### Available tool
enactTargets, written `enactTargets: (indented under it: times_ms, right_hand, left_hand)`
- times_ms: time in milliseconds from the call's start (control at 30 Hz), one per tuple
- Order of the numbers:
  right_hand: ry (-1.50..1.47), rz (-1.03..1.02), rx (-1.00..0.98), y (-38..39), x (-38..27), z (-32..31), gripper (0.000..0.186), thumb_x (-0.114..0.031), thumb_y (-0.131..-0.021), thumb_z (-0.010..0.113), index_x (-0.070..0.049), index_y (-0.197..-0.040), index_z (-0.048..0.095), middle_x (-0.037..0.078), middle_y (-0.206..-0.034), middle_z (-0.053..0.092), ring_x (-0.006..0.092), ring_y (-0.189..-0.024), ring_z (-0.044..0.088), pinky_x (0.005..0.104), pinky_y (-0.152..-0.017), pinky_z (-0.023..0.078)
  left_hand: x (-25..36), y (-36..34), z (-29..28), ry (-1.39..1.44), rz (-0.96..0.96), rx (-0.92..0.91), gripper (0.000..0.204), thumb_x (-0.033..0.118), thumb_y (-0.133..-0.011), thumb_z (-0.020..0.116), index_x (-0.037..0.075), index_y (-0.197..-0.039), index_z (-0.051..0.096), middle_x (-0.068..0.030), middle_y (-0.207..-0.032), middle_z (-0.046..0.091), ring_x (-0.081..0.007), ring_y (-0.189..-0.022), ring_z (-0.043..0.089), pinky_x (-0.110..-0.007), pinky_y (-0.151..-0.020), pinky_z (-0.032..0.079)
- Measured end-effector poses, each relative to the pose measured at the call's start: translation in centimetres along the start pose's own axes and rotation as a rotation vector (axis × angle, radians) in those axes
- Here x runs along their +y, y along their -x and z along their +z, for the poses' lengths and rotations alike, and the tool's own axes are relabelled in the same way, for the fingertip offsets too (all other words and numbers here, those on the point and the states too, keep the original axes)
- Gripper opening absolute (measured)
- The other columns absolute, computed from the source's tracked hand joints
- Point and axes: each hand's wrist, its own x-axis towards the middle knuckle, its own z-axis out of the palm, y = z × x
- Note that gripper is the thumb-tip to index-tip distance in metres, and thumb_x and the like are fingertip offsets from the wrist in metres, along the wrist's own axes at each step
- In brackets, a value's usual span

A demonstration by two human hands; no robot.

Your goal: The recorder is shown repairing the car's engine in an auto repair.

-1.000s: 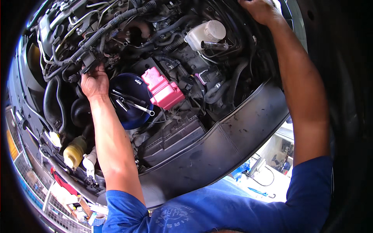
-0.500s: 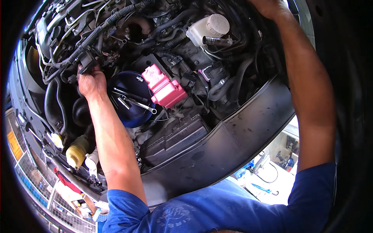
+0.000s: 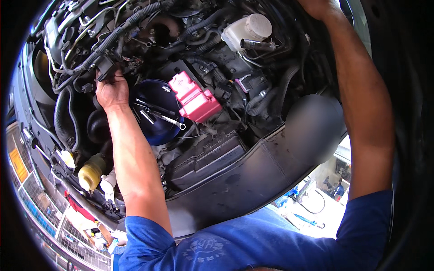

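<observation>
A workshop shows past the car's edge: wire mesh [image 3: 34, 194] at the lower left, a bright floor [image 3: 304, 228] with a blue thing on it at the lower right. The open engine bay fills the middle, and the dark fender [image 3: 226, 194] curves between it and my blue shirt [image 3: 266, 241]; a blurred patch hides part of the fender's right side.

My left hand [image 3: 112, 91] reaches up among the engine parts, fingers curled and touching the lower part of a black box [image 3: 107, 67]. The box hides the fingertips, so I cannot tell whether they grip it. It sits just below a ribbed hose [image 3: 108, 42], on the left side of the bay.

My right hand [image 3: 320, 6] is cut off at the top edge, beyond the white reservoir [image 3: 246, 32]; I cannot tell what its fingers do.

Just right of my left wrist is a blue bowl [image 3: 158, 139] with a spanner [image 3: 168, 119] and a small socket [image 3: 166, 89] in it. A pink cover [image 3: 199, 101] overlaps the bowl's right side. Left of my forearm stand a yellowish bottle [image 3: 91, 172] and a white bottle [image 3: 108, 184].
</observation>
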Motion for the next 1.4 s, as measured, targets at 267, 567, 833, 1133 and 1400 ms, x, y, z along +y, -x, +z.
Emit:
enactTargets:
  times_ms: [267, 567, 833, 1133, 1400]
  right_hand:
    - [0.022, -0.246, 0.211, -2.9, 6.6, 3.7, 0.091, -0.042, -0.078, 0.077, -0.01, -0.152, 0.035, 0.022, -0.144, 0.048, 0.0375, -0.134, 0.046, 0.0438, -0.113, 0.038]
    - [0.032, -0.146, 0.151, -2.7, 3.7, 4.0, 0.088, -0.042, -0.079, 0.075, -0.011, -0.152, 0.037, 0.021, -0.145, 0.048, 0.0362, -0.133, 0.048, 0.043, -0.113, 0.039]
    - [-0.018, -0.157, 0.128, -3.0, 4.3, 4.3, 0.088, -0.039, -0.08, 0.076, -0.01, -0.153, 0.036, 0.022, -0.145, 0.046, 0.0367, -0.132, 0.049, 0.0414, -0.113, 0.039]
    - [-0.043, -0.149, 0.119, -3.1, 4.1, 4.2, 0.086, -0.039, -0.078, 0.075, -0.01, -0.151, 0.039, 0.021, -0.143, 0.05, 0.0365, -0.132, 0.049, 0.0442, -0.112, 0.039]
    - [-0.029, -0.155, 0.122, -3.0, 3.6, 3.9, 0.089, -0.039, -0.078, 0.075, -0.012, -0.153, 0.036, 0.019, -0.145, 0.048, 0.0358, -0.134, 0.047, 0.044, -0.113, 0.038]
  left_hand:
    - [-1.4, 0.0, 1.7, 0.196, -0.018, 0.04, 0.035, 0.013, -0.099, 0.042, -0.002, -0.124, 0.061, -0.0178, -0.129, 0.064, -0.0342, -0.122, 0.058, -0.049, -0.109, 0.044]
    - [-0.3, -0.8, 0.0, 0.184, -0.021, 0.122, 0.026, 0.02, -0.104, 0.048, 0.003, -0.12, 0.061, -0.0109, -0.119, 0.067, -0.0288, -0.11, 0.065, -0.047, -0.096, 0.053]
    - [0.0, 0.3, -0.8, 0.089, -0.049, 0.043, 0.019, 0.013, -0.1, 0.055, 0.002, -0.115, 0.06, -0.0131, -0.116, 0.067, -0.0291, -0.11, 0.065, -0.05, -0.097, 0.054]
    - [0.4, -0.3, -0.7, 0.073, -0.056, 0.027, 0.022, 0.014, -0.098, 0.061, 0.006, -0.118, 0.059, -0.0123, -0.113, 0.067, -0.0289, -0.107, 0.066, -0.047, -0.086, 0.059]
    - [0.6, -0.6, -1.4, 0.089, -0.039, 0.059, 0.022, 0.014, -0.097, 0.063, 0.007, -0.117, 0.058, -0.0114, -0.107, 0.068, -0.0281, -0.101, 0.067, -0.047, -0.085, 0.058]
